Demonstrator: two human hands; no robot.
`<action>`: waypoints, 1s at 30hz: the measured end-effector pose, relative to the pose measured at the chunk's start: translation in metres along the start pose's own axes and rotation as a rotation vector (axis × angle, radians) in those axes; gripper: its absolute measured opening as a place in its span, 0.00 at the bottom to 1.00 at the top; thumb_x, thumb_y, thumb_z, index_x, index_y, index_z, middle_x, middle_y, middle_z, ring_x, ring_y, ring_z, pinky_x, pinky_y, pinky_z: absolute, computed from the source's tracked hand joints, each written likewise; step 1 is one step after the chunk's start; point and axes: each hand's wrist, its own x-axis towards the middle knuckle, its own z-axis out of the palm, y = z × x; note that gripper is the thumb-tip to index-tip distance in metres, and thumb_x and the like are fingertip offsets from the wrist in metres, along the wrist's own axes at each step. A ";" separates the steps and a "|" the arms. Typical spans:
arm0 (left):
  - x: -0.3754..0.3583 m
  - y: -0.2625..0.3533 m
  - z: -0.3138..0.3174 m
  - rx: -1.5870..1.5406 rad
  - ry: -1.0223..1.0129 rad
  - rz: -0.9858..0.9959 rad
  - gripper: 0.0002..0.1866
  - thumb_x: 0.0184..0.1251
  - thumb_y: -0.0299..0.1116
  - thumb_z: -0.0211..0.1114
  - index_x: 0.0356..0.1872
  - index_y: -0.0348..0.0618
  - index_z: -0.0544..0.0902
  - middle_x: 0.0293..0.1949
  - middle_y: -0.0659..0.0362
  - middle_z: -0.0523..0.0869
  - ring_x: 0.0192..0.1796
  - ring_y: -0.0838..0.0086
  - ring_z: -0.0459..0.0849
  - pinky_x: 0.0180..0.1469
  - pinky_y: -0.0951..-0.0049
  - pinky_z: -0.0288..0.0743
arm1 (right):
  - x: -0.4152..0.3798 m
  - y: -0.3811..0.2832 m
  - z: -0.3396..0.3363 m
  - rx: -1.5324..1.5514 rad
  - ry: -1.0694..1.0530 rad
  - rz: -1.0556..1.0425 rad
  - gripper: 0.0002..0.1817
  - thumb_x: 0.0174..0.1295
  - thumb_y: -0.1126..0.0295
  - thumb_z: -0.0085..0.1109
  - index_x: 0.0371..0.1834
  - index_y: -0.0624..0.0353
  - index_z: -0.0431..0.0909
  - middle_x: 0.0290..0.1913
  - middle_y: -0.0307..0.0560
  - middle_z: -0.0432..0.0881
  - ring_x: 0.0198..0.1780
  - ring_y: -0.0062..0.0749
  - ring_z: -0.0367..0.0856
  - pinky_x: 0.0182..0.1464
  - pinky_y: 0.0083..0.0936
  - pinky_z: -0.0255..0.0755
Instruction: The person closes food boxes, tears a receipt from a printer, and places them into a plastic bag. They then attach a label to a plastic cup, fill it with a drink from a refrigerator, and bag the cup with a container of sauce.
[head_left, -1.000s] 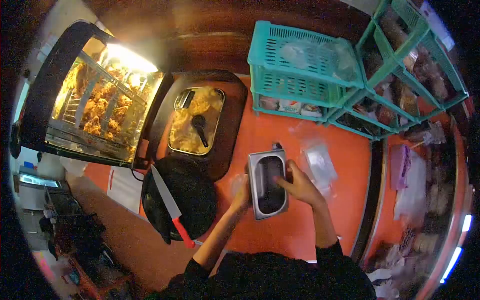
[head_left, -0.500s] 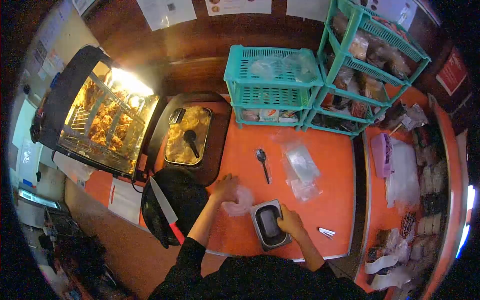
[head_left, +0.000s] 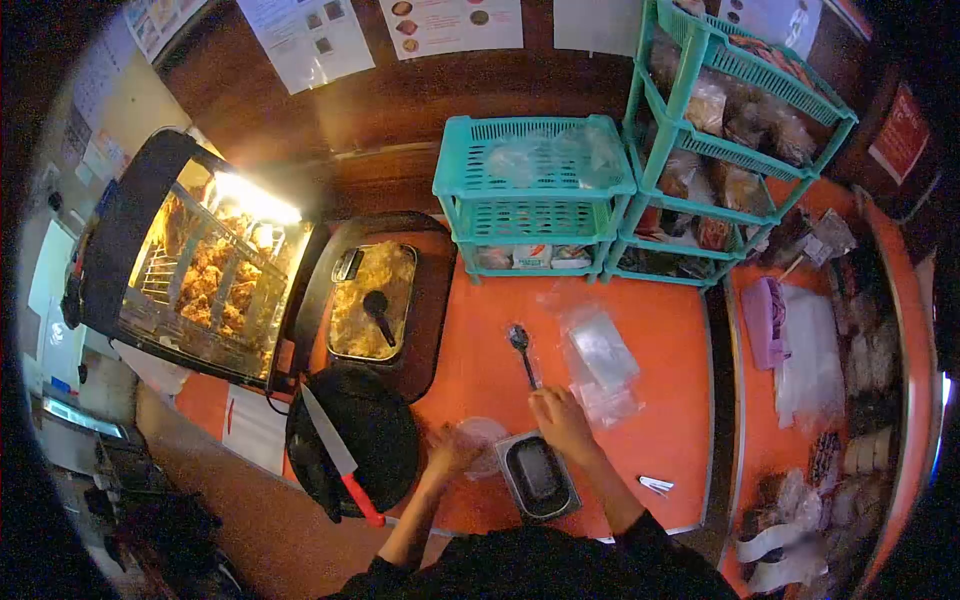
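My right hand [head_left: 562, 420] has its fingers closed on the handle end of a black spoon [head_left: 518, 340], which lies on the orange table with its bowl pointing away from me. A round clear plastic container [head_left: 483, 447] stands to the left of that hand. At its left side is my left hand [head_left: 452, 452], slightly blurred, with its fingers against the container's edge. Between my forearms, a small rectangular metal pan [head_left: 538, 476] with a dark inside sits just right of the container.
A knife [head_left: 335, 440] lies across a round black lid [head_left: 370, 430] at left. Behind are a food tray [head_left: 345, 300] with a black ladle [head_left: 378, 312] and a lit display case [head_left: 215, 270]. Plastic bags [head_left: 603, 350], a stapler [head_left: 655, 486] and green racks [head_left: 535, 205] are nearby.
My right hand has left the metal pan and moved forward to the black spoon. My left hand has drawn back to the side of the clear container, which sits slightly closer. The camera view has tilted up.
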 end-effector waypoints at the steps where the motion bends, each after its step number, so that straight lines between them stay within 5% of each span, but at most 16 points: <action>1: -0.011 0.001 0.007 0.018 0.033 -0.013 0.61 0.43 0.67 0.68 0.68 0.28 0.52 0.65 0.30 0.59 0.62 0.35 0.66 0.58 0.42 0.68 | 0.020 0.004 0.010 0.059 -0.073 -0.052 0.23 0.61 0.51 0.57 0.43 0.64 0.74 0.39 0.61 0.80 0.46 0.57 0.78 0.50 0.47 0.71; 3: -0.023 0.007 0.003 0.170 0.175 0.125 0.61 0.46 0.67 0.67 0.69 0.29 0.49 0.65 0.30 0.59 0.63 0.36 0.66 0.57 0.44 0.69 | 0.051 0.003 0.030 0.073 -0.387 0.012 0.26 0.54 0.48 0.63 0.37 0.65 0.78 0.33 0.58 0.82 0.37 0.51 0.81 0.41 0.45 0.74; 4: -0.035 0.018 -0.002 -0.067 0.120 -0.082 0.60 0.48 0.64 0.68 0.69 0.29 0.48 0.65 0.31 0.61 0.62 0.40 0.68 0.59 0.47 0.68 | 0.067 -0.003 0.041 0.076 -0.383 0.006 0.26 0.54 0.48 0.63 0.37 0.65 0.78 0.33 0.58 0.82 0.37 0.51 0.81 0.41 0.45 0.74; 6: -0.037 0.028 -0.004 -0.302 0.069 -0.289 0.60 0.50 0.61 0.69 0.70 0.29 0.46 0.64 0.33 0.63 0.62 0.44 0.69 0.62 0.49 0.66 | 0.092 -0.019 0.062 -0.175 -1.116 0.071 0.31 0.48 0.45 0.65 0.36 0.67 0.80 0.26 0.55 0.82 0.28 0.47 0.82 0.34 0.41 0.75; 8: -0.028 0.021 0.014 -1.140 0.111 -0.400 0.47 0.52 0.48 0.72 0.64 0.30 0.55 0.61 0.37 0.64 0.58 0.52 0.69 0.62 0.57 0.64 | 0.096 -0.017 0.086 -0.202 -1.056 -0.056 0.30 0.47 0.45 0.66 0.34 0.68 0.81 0.22 0.53 0.81 0.25 0.46 0.81 0.32 0.40 0.75; 10: -0.024 0.022 0.008 -1.566 0.124 -0.445 0.42 0.53 0.42 0.73 0.61 0.30 0.60 0.59 0.39 0.65 0.56 0.56 0.69 0.61 0.60 0.62 | 0.098 0.004 0.122 -0.244 -1.015 -0.099 0.35 0.46 0.43 0.67 0.40 0.71 0.79 0.29 0.58 0.82 0.29 0.47 0.82 0.36 0.38 0.76; 12: -0.021 0.046 -0.044 -0.993 0.424 -0.429 0.35 0.51 0.36 0.73 0.56 0.32 0.63 0.54 0.45 0.67 0.53 0.61 0.71 0.56 0.65 0.67 | 0.093 0.013 0.123 -0.152 -0.890 -0.070 0.37 0.47 0.42 0.66 0.44 0.70 0.77 0.36 0.61 0.81 0.36 0.47 0.81 0.42 0.37 0.75; 15: -0.023 0.087 -0.102 -0.780 0.597 -0.236 0.33 0.51 0.30 0.71 0.57 0.34 0.63 0.52 0.50 0.69 0.54 0.64 0.72 0.57 0.68 0.68 | 0.087 0.018 0.103 0.012 -0.684 -0.054 0.39 0.50 0.43 0.65 0.52 0.68 0.71 0.49 0.61 0.76 0.47 0.43 0.77 0.52 0.36 0.71; 17: -0.020 0.111 -0.138 -0.948 0.588 -0.102 0.31 0.53 0.28 0.69 0.57 0.36 0.63 0.52 0.51 0.69 0.56 0.66 0.71 0.58 0.68 0.67 | 0.086 -0.001 0.066 0.086 -0.595 -0.071 0.38 0.52 0.44 0.65 0.55 0.66 0.68 0.53 0.59 0.73 0.53 0.40 0.74 0.57 0.36 0.69; 19: -0.014 0.133 -0.164 -1.111 0.570 0.031 0.29 0.55 0.27 0.68 0.57 0.38 0.64 0.53 0.52 0.69 0.58 0.68 0.70 0.59 0.68 0.66 | 0.084 -0.021 0.025 0.753 -0.622 0.151 0.31 0.57 0.53 0.65 0.55 0.61 0.65 0.51 0.49 0.72 0.55 0.35 0.71 0.61 0.37 0.65; 20: -0.010 0.143 -0.175 -1.189 0.574 0.127 0.27 0.57 0.26 0.67 0.56 0.38 0.65 0.52 0.53 0.70 0.57 0.69 0.71 0.59 0.69 0.67 | 0.088 -0.019 0.021 0.754 -0.622 0.153 0.31 0.57 0.53 0.65 0.55 0.61 0.65 0.51 0.49 0.72 0.55 0.35 0.71 0.61 0.37 0.65; 22: 0.007 0.146 -0.177 -1.363 0.545 0.217 0.22 0.62 0.30 0.65 0.54 0.39 0.67 0.51 0.57 0.72 0.56 0.72 0.72 0.59 0.73 0.67 | 0.095 -0.014 0.018 0.775 -0.391 -0.162 0.29 0.58 0.60 0.65 0.57 0.57 0.61 0.49 0.44 0.72 0.46 0.27 0.74 0.45 0.30 0.75; 23: 0.008 0.150 -0.186 -1.365 0.540 0.210 0.22 0.62 0.30 0.65 0.54 0.39 0.67 0.51 0.57 0.72 0.56 0.72 0.72 0.59 0.73 0.67 | 0.095 -0.023 0.004 0.776 -0.393 -0.154 0.29 0.58 0.60 0.65 0.57 0.57 0.61 0.49 0.44 0.72 0.46 0.27 0.74 0.45 0.30 0.75; 25: 0.011 0.161 -0.212 -1.551 0.244 0.180 0.21 0.65 0.31 0.63 0.55 0.38 0.68 0.53 0.56 0.72 0.57 0.73 0.71 0.59 0.72 0.69 | 0.095 -0.048 -0.028 0.805 -0.307 -0.042 0.30 0.57 0.61 0.66 0.58 0.55 0.60 0.48 0.43 0.72 0.36 0.21 0.74 0.25 0.21 0.68; 27: 0.013 0.166 -0.223 -1.579 0.169 0.201 0.21 0.67 0.32 0.61 0.58 0.37 0.69 0.54 0.56 0.74 0.56 0.74 0.74 0.56 0.72 0.72 | 0.096 -0.062 -0.044 0.862 -0.236 -0.005 0.30 0.57 0.61 0.66 0.58 0.54 0.59 0.46 0.42 0.72 0.27 0.15 0.72 0.09 0.14 0.56; 30: 0.007 0.172 -0.238 -1.583 0.116 0.218 0.22 0.67 0.32 0.62 0.59 0.37 0.70 0.52 0.56 0.77 0.52 0.74 0.77 0.50 0.71 0.77 | 0.102 -0.073 -0.064 0.795 -0.299 -0.028 0.27 0.59 0.62 0.64 0.58 0.55 0.61 0.45 0.43 0.72 0.31 0.18 0.74 0.17 0.17 0.67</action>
